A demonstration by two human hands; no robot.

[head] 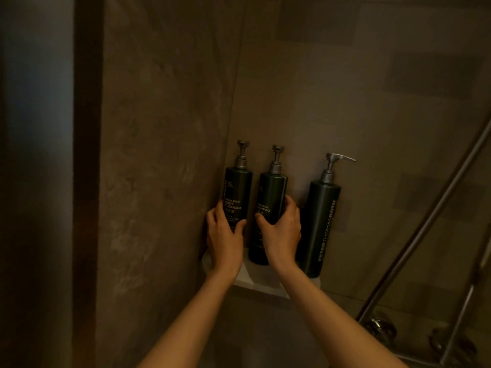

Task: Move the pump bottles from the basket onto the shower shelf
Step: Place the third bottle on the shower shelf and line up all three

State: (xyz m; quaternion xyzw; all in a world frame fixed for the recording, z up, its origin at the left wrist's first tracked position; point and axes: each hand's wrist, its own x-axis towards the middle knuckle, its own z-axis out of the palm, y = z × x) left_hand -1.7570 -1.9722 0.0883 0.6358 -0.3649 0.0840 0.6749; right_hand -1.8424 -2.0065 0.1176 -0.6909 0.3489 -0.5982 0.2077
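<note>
Left hand grips body cleanser bottle; right hand grips shampoo bottle. Both upright on corner shelf, third bottle beside.

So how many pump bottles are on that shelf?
3, all upright on the corner shelf: the body cleanser bottle in the left hand, the shampoo bottle in the right hand, and the larger bottle standing free on the right.

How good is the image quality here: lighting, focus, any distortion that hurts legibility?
Head view: dim, warm light, no glare; the body cleanser bottle and shampoo bottle labels read partly, the left hand and right hand covering their lower text; the third bottle reads clearly; the metal rail and left edge look soft; wide-angle lean on walls.
</note>
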